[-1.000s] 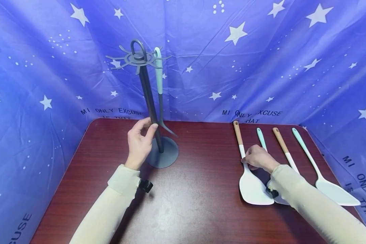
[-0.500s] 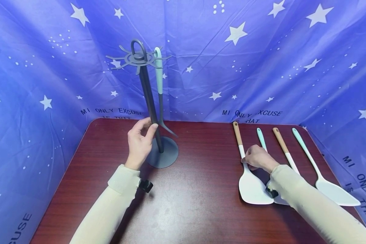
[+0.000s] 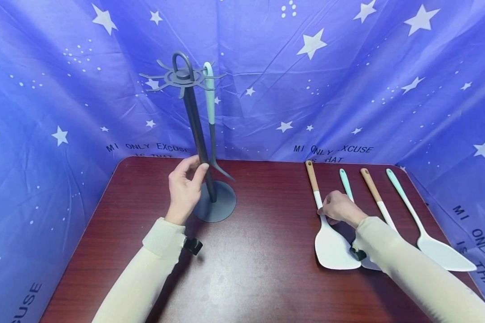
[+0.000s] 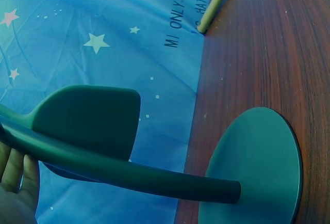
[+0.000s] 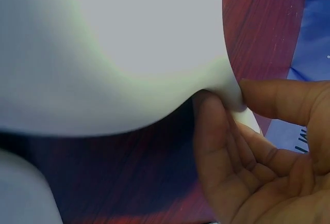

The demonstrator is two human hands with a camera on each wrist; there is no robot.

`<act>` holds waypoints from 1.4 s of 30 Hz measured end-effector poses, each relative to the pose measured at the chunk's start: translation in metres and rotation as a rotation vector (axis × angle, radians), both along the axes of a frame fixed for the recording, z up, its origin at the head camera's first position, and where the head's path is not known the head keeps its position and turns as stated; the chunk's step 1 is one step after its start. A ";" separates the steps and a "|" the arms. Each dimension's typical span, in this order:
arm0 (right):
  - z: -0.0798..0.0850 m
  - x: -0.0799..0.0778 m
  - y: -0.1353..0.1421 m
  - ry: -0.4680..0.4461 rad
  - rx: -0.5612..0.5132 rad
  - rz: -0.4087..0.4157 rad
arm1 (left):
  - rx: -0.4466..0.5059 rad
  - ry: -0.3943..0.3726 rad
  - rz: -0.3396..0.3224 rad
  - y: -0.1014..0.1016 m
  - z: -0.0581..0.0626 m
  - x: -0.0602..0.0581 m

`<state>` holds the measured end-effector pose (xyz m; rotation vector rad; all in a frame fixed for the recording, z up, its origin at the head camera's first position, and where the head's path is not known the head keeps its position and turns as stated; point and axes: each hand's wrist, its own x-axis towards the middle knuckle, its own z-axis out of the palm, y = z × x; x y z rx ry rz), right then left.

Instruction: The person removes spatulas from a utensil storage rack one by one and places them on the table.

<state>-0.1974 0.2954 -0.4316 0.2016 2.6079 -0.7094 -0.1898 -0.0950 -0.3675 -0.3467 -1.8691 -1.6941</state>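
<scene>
In the head view my left hand [image 3: 184, 190] grips the dark grey utensil stand [image 3: 195, 121] low on its pole, thumb in front. A turner with a mint handle [image 3: 211, 105] hangs from a hook on the stand; its dark blade [image 4: 93, 126] shows behind the pole in the left wrist view. At the right, my right hand [image 3: 342, 208] pinches the neck of a white spatula [image 3: 334, 251] with a wooden handle [image 3: 312, 176]. Its wide head fills much of the right wrist view, where thumb and fingers [image 5: 211, 136] close on the neck.
To the right of the held spatula lie a mint-handled utensil [image 3: 346, 183], partly under my arm, a wooden-handled one [image 3: 371, 185], and a white turner with a mint handle [image 3: 444, 255]. The reddish-brown table [image 3: 258, 251] ends at a starry blue curtain [image 3: 258, 45].
My right hand and the white spatula have shifted slightly left. My left hand and the stand have kept their place.
</scene>
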 end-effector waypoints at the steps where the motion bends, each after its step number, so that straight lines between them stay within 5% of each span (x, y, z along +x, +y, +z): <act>1: 0.000 0.000 0.000 0.003 0.004 0.002 | 0.001 0.003 -0.001 0.000 0.000 0.000; 42: -0.001 0.001 -0.004 -0.008 -0.012 -0.002 | 0.005 0.001 -0.004 0.000 0.000 0.000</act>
